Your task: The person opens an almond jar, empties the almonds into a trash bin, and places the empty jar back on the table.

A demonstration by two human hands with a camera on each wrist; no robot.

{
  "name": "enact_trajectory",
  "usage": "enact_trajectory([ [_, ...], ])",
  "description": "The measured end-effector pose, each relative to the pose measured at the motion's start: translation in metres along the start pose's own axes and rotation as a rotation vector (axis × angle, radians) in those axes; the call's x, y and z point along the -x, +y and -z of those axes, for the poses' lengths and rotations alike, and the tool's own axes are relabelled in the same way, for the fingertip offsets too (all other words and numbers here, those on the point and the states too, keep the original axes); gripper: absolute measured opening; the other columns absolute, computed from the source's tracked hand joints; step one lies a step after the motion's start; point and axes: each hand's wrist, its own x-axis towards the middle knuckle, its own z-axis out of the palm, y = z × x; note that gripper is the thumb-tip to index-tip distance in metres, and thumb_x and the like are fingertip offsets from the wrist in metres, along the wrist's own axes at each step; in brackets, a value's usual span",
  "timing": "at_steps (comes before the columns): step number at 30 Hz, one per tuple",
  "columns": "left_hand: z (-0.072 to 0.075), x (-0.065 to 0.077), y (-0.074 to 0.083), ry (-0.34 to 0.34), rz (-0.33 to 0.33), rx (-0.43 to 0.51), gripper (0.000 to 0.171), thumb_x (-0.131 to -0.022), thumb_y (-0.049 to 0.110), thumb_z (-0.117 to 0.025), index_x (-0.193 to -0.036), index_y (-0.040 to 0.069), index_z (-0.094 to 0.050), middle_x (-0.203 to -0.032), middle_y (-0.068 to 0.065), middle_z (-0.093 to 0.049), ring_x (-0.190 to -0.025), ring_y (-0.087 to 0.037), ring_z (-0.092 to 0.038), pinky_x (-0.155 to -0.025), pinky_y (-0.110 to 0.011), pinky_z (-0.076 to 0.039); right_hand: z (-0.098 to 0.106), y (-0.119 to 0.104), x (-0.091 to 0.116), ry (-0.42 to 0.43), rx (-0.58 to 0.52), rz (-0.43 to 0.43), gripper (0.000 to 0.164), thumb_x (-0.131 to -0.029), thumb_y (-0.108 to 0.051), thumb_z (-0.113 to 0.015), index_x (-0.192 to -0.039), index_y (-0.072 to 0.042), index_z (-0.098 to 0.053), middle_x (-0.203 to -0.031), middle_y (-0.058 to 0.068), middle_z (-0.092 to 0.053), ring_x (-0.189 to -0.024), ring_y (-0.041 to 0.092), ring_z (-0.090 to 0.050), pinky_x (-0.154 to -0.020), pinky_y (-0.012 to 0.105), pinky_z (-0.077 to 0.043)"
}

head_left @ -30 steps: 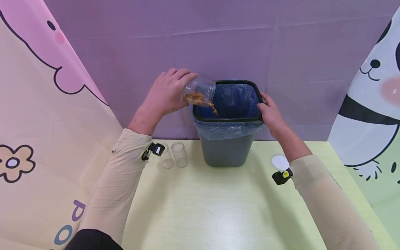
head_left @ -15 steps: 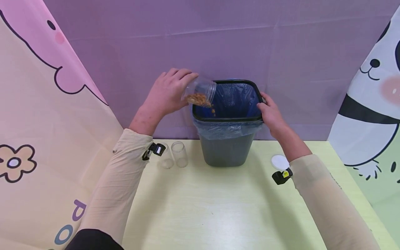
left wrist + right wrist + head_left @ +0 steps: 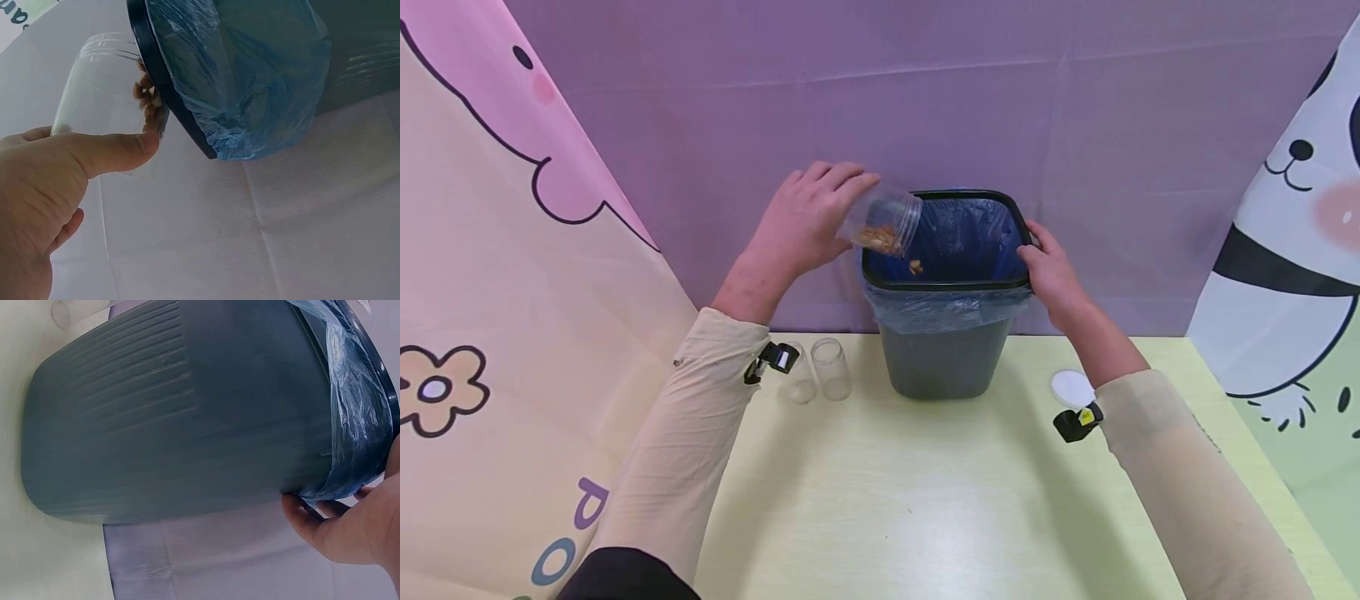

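My left hand [image 3: 805,221] grips a clear jar [image 3: 874,204], lidless and tipped over the left side of a grey trash bin [image 3: 943,362]. Small brown nut-like pieces [image 3: 880,240] lie along the jar's lower wall, and a few drop from its mouth into the bin. In the left wrist view the thumb presses along the jar [image 3: 94,94] close to the bin's rim [image 3: 162,75]. My right hand [image 3: 1054,279] holds the bin's right rim, over a folded blue liner [image 3: 955,312]. Fingers of that hand [image 3: 350,531] curl under the rim edge in the right wrist view.
Two clear jars stand together on the pale table [image 3: 895,500], left of the bin; the nearer-to-bin jar [image 3: 832,371] shows fully, the other jar [image 3: 801,379] partly behind the wrist camera. A white round lid [image 3: 1072,388] lies at right. A purple cloth [image 3: 760,100] hangs behind.
Brown pieces have kept falling from the jar into the bin, and fewer are left inside it. My left hand and the jar have shifted slightly right. The right hand stays on the rim.
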Motion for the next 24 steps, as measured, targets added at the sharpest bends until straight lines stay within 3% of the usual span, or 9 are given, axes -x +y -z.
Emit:
enact_trajectory([
  [20,-0.0053,-0.001,0.0035,0.053,-0.038,-0.015,0.084,-0.067,0.015,-0.09,-0.141,0.011,-0.049,-0.139,-0.012,-0.05,-0.119,-0.035,-0.049,-0.087,-0.051,-0.047,0.0013,-0.0004,-0.0002,-0.001,0.0,-0.002,0.055,-0.104,-0.025,-0.03,-0.157,-0.02,-0.014,-0.156,0.015,-0.023,-0.136,0.034,-0.03,-0.112,0.051,-0.024],
  [24,-0.0073,-0.0014,0.004,0.11,-0.043,-0.044,0.081,-0.07,0.012,-0.088,-0.141,0.012,-0.049,-0.141,-0.012,-0.049,-0.119,-0.035,-0.049,-0.084,-0.051,-0.047,0.0016,0.0001,0.0002,0.0,0.012,-0.003,0.055,-0.104,-0.025,-0.03,-0.157,-0.021,-0.014,-0.157,0.015,-0.022,-0.138,0.034,-0.028,-0.112,0.052,-0.022],
])
